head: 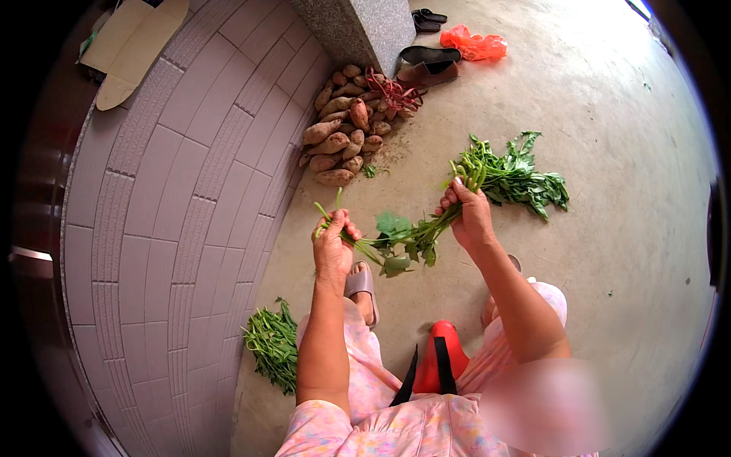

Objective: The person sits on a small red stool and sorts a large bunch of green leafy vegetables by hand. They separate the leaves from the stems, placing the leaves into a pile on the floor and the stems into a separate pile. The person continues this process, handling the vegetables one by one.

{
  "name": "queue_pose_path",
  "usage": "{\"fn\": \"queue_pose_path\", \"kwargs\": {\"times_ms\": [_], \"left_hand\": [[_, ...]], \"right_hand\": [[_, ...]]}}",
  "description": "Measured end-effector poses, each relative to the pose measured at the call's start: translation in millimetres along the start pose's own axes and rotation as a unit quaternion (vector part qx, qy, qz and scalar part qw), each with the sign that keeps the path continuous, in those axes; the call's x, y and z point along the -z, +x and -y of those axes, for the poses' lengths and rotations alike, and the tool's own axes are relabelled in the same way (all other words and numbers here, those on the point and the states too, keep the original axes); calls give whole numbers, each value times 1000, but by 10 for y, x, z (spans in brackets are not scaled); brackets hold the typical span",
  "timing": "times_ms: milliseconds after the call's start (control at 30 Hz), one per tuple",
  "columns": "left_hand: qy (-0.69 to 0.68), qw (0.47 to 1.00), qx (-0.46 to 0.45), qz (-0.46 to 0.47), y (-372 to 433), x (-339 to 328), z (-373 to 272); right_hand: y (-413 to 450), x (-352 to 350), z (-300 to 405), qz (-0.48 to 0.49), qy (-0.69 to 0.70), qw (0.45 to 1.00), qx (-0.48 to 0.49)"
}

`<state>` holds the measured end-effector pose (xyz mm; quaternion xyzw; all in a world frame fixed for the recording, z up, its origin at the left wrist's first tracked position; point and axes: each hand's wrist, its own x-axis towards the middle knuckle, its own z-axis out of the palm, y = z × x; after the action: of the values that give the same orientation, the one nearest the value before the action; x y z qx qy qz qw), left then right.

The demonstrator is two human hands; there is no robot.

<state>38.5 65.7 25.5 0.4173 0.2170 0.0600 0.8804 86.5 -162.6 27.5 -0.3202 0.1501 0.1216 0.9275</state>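
Note:
My left hand (334, 243) is closed around a few green stems of leafy greens (365, 249), whose leaves point to the right. My right hand (469, 212) grips a thicker bunch of leafy greens (428, 234), with cut stem ends above the fist and leaves hanging down to the left. The leaves of the two bunches meet or overlap between my hands. Just beyond my right hand, a pile of leafy greens (522, 174) lies on the concrete floor. Another heap of greens (273, 348) rests on the floor at the left, beside my left forearm.
Sweet potatoes (334, 143) are heaped against the tiled wall (188, 188), with red plastic strapping (397, 94) on top. Near the granite pillar (380, 28) are dark shoes (428, 71) and a red plastic bag (473, 43). A red seat (440, 360) with black straps is between my legs.

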Motion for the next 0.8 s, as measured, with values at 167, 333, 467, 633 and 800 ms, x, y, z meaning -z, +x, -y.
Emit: {"fn": "queue_pose_path", "kwargs": {"times_ms": [167,333,467,633,800], "left_hand": [[42,998,-40,-33,7,92,-148],[45,998,-26,-27,2,127,-143],[41,999,-16,-20,-5,106,-126],[23,1000,6,0,2,73,-93],[38,999,33,9,-5,78,-32]], "right_hand": [[64,121,103,-12,68,997,-15],[43,97,126,-8,86,995,-46],[36,81,95,24,47,996,-71],[10,65,68,34,-16,997,-63],[-58,-77,52,3,-80,996,-49]]}}
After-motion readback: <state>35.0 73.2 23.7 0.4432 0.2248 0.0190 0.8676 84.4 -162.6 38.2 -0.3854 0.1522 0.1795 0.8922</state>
